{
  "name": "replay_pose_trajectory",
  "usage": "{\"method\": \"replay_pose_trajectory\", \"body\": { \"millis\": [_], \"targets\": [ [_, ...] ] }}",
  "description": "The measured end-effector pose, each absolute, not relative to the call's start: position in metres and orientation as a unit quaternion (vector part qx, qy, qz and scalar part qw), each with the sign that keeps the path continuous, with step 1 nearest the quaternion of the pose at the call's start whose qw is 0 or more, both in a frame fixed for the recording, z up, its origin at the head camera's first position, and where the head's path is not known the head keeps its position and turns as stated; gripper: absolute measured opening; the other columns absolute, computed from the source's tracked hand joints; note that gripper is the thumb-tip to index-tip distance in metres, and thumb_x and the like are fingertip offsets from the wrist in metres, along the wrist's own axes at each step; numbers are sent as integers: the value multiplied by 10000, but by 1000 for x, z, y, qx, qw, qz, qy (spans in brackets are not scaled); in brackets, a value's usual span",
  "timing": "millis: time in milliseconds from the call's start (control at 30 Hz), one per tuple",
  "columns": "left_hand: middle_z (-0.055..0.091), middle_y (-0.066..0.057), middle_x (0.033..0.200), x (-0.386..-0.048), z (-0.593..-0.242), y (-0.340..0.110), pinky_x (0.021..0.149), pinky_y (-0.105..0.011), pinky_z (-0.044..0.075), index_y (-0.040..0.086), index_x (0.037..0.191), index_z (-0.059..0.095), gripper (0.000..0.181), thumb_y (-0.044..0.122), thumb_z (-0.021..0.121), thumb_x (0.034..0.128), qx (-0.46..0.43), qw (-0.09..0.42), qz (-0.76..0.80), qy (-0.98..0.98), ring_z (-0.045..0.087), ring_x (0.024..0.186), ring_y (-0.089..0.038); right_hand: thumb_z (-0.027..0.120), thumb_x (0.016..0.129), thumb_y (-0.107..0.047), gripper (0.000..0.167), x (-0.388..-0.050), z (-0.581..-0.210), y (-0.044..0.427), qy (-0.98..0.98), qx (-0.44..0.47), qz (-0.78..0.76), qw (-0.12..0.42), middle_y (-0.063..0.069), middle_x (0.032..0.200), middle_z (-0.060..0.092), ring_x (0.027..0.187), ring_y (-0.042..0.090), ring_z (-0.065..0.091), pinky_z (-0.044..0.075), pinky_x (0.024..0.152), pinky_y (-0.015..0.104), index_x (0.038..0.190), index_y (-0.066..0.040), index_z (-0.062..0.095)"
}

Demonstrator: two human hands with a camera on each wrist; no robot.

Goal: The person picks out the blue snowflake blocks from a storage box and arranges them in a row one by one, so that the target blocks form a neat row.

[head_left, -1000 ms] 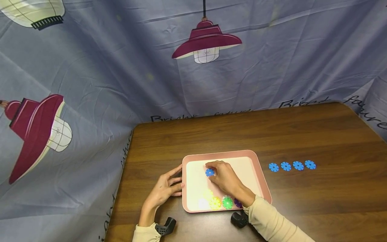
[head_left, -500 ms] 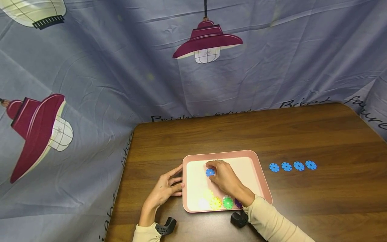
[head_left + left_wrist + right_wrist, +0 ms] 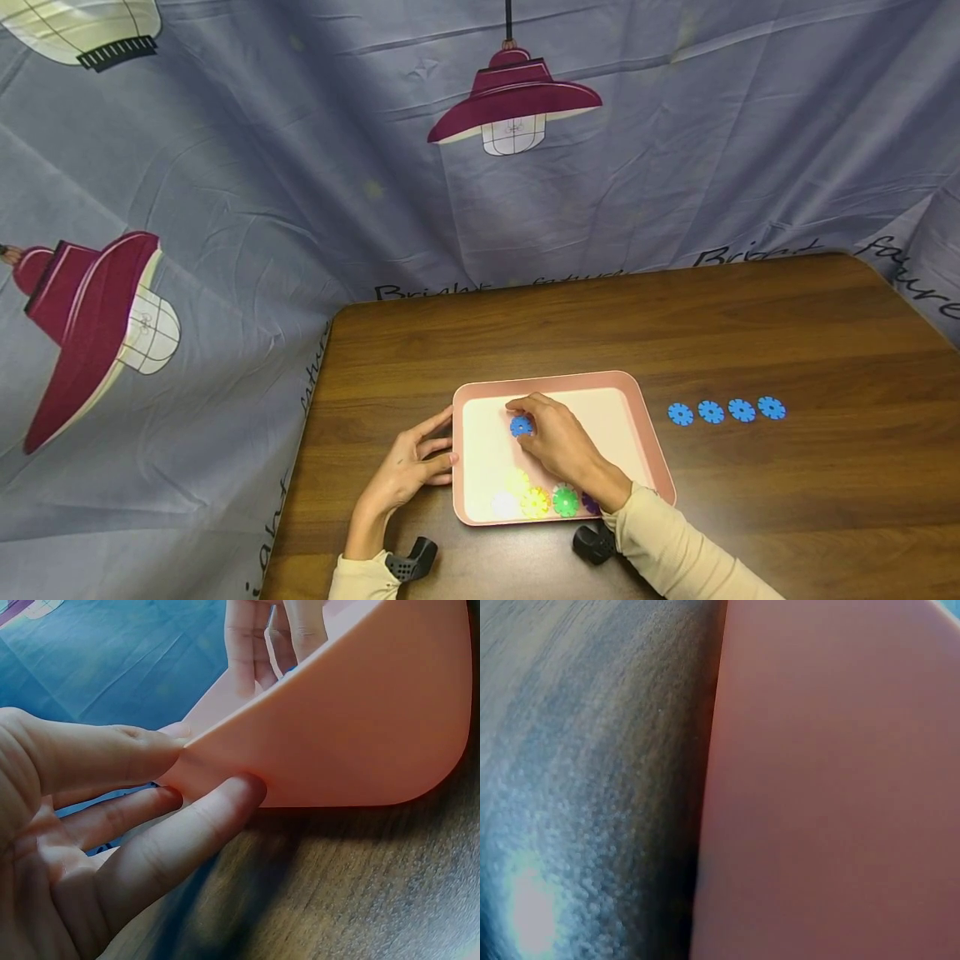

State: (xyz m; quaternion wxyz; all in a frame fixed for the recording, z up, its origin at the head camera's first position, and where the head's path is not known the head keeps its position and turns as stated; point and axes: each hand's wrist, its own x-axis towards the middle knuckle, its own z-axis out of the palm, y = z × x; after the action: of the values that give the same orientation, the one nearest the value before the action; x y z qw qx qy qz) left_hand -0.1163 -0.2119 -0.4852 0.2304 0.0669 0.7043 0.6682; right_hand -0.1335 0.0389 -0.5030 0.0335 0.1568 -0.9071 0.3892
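A pink tray (image 3: pixel 558 387) with a whitish floor stands on the wooden table. My left hand (image 3: pixel 408 471) rests against its left side, fingers fairly straight; the left wrist view has fingertips on the tray's outer wall (image 3: pixel 352 727). Inside the tray, my right hand (image 3: pixel 558 437) has its thumb and a finger curled around a blue snowflake disc (image 3: pixel 521 427). A yellow disc (image 3: pixel 535 502), a green disc (image 3: pixel 566 501) and a purple disc (image 3: pixel 590 503), partly hidden by the right arm, lie along the near edge. In the right wrist view, only the tray wall (image 3: pixel 832 780) and table appear.
Right of the tray, several blue discs (image 3: pixel 711 412) lie in a row on the table (image 3: pixel 750 333). Bright glare washes out pale pieces (image 3: pixel 506 504) at the tray's near left. A printed curtain (image 3: pixel 360 167) hangs behind the table.
The right hand's upper finger has shifted slightly up and left beside the blue disc. The left hand, the tray and the row of discs look the same.
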Motion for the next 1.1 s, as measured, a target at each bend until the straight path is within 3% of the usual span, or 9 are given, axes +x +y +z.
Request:
{"method": "replay_pose_trajectory", "body": {
  "millis": [467, 633, 833, 1100],
  "targets": [
    [374, -316, 1466, -117, -484, -213, 757, -409, 605, -10, 1515, 322, 691, -93, 631, 902, 63, 228, 661, 712, 580, 1153, -402, 801, 738, 4, 354, -134, -503, 40, -910, 160, 381, 26, 91, 1075, 712, 1025, 229, 651, 535, 915, 399, 1084, -16, 730],
    [348, -281, 1502, -116, -484, -212, 759, -402, 605, -4, 1517, 323, 689, -86, 631, 906, 63, 229, 659, 714, 571, 1169, -394, 804, 736, -7, 347, -133, -502, 40, -912, 154, 378, 37, 104, 1059, 711, 975, 207, 658, 563, 862, 376, 1074, -3, 728],
    [363, -269, 1497, -118, -484, -209, 748, -404, 608, 19, 1516, 344, 683, -69, 642, 907, 62, 228, 650, 723, 578, 1163, -384, 812, 746, -19, 360, -134, -494, 52, -908, 149, 388, 52, 83, 1009, 703, 802, 142, 611, 560, 727, 298, 1091, 13, 717],
    [298, -250, 1542, -116, -483, -213, 755, -398, 606, 16, 1523, 324, 691, -51, 643, 914, 73, 227, 644, 727, 545, 1206, -419, 767, 764, 19, 388, -138, -470, 89, -894, 132, 420, 82, 103, 1022, 712, 826, 205, 668, 587, 733, 355, 1145, 30, 697]
  ]
}}
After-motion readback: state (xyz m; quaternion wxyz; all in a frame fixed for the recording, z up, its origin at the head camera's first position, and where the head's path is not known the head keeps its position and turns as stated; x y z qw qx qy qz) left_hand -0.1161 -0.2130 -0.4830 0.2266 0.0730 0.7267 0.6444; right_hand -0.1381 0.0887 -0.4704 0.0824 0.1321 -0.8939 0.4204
